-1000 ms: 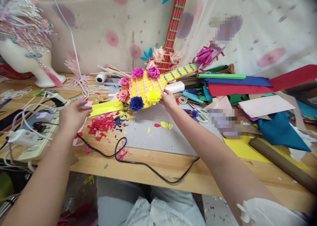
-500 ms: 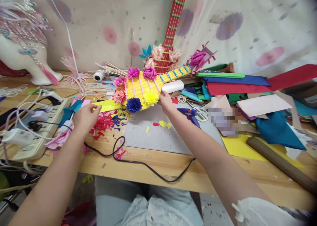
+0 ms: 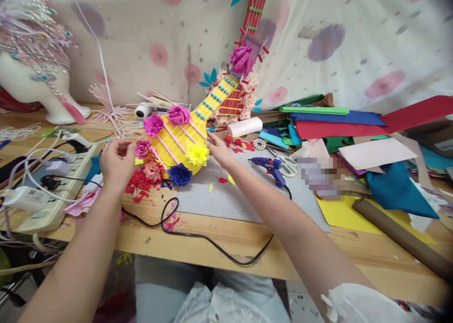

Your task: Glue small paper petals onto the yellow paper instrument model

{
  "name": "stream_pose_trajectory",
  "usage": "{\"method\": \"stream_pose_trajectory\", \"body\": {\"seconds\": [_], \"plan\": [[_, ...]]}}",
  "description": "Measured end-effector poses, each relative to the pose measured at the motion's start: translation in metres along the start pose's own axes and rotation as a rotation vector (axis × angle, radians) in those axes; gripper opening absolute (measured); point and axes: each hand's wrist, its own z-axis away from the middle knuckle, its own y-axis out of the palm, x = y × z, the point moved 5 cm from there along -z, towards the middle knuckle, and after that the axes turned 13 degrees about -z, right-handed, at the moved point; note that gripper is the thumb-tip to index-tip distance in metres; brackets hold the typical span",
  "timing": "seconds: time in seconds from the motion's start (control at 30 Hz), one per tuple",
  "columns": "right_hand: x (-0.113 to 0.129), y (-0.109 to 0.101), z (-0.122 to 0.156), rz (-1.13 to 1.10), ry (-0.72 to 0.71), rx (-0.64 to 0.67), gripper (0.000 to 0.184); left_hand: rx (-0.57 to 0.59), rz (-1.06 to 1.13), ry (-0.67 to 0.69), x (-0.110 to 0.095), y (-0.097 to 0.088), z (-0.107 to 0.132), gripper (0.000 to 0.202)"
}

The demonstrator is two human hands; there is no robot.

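A yellow craft guitar [image 3: 164, 146] with pink strips, thin strings and a blue-fretted neck is tilted up over the table. Paper flowers ring its body: magenta, pink, a dark blue flower [image 3: 180, 174] and a yellow flower [image 3: 197, 154]. At the body's right edge, near the neck, my right hand [image 3: 220, 152] grips it, the fingers partly behind. My left hand [image 3: 118, 165] is closed, thumb and fingers drawn together beside the pink flower [image 3: 143, 148] on the left edge. Whatever it may pinch is hidden.
A red craft guitar [image 3: 233, 101] leans on the back curtain. On the grey cutting mat [image 3: 219, 202] lies a blue glue gun [image 3: 271, 167], its black cord looping forward. Coloured paper [image 3: 339, 124] is piled right; a power strip [image 3: 67, 186] and mannequin head [image 3: 56, 91] stand left.
The yellow guitar has shifted left, its neck swinging up to overlap the red guitar. My right hand moved left with it. My left hand rose slightly left, its fingers curling in.
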Motion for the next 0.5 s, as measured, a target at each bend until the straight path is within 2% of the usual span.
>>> {"method": "stream_pose_trajectory", "body": {"seconds": [0.1,0.23,0.4,0.5], "plan": [[0.011,0.009,-0.012,0.064,0.025,0.075,0.045,-0.116,0.008,0.059,-0.001,-0.001,0.002,0.02],[0.026,0.017,-0.035,0.213,0.113,0.13,0.045,-0.162,-0.002,0.069,-0.004,-0.001,0.003,0.018],[0.025,0.025,-0.053,0.273,0.158,0.107,0.036,-0.232,-0.017,0.13,-0.016,-0.001,0.013,0.016],[0.016,0.024,-0.052,0.239,0.174,0.046,0.032,-0.266,-0.022,0.217,-0.034,0.004,0.027,0.014]]}}
